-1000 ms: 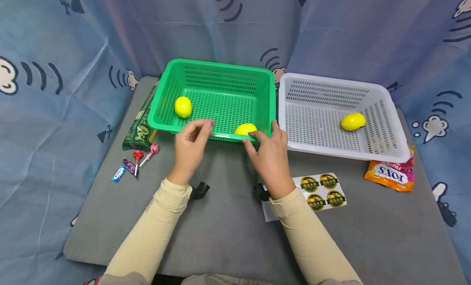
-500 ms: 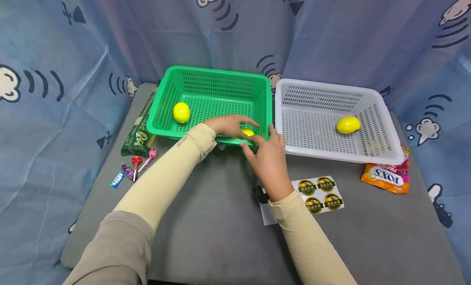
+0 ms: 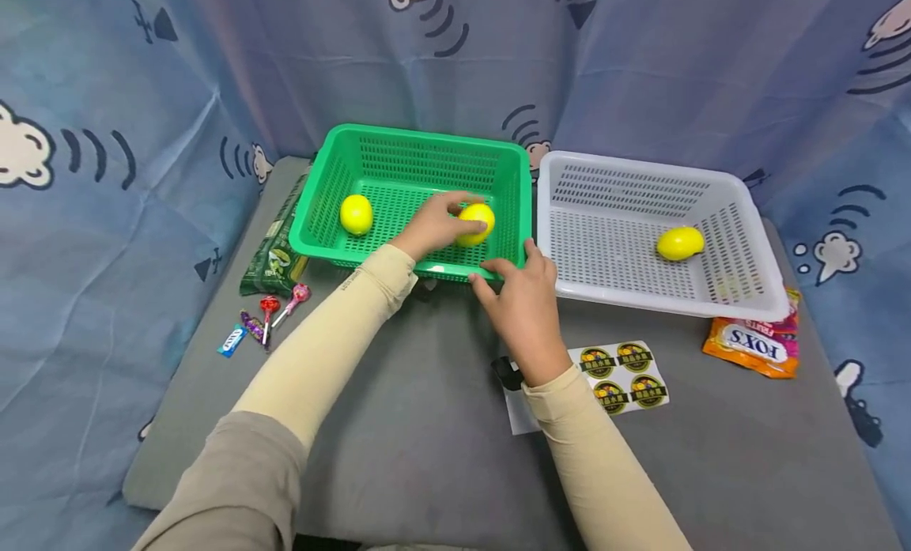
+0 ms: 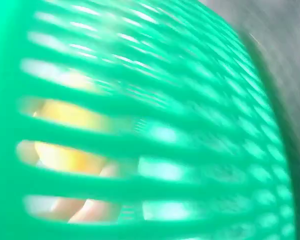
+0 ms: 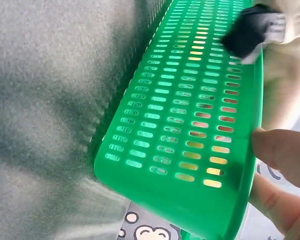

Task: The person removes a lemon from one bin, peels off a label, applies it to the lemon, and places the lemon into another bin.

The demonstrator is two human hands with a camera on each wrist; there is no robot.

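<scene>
The orange sweet bag (image 3: 753,345) at the right edge, just under the near right corner of the white basket (image 3: 562,243), reads "FOX'S", seen upside down. The sheet of round stickers (image 3: 622,373) beside the right forearm carries print too small to read, as do the green packet (image 3: 274,247) left of the green basket (image 3: 323,211), the small blue-and-white wrapper (image 3: 229,339) and the lollipops (image 3: 277,306) near it.

The left hand (image 3: 430,227) reaches over the near wall into the green basket, its fingers curled around a yellow lemon (image 3: 475,221) held above the basket floor toward the right side. The left wrist view shows that lemon (image 4: 70,137) and fingertips (image 4: 87,210) blurred through the green slats. A second lemon (image 3: 356,214) lies at the left of the same basket, and a third lemon (image 3: 679,243) lies in the white basket. The right hand (image 3: 527,302) pinches the near right rim of the green basket, thumb (image 5: 280,150) on the rim edge.

Everything sits on a grey padded surface (image 3: 427,440), enclosed by a blue cloth backdrop (image 3: 712,69) printed with cartoon figures and curved lines.
</scene>
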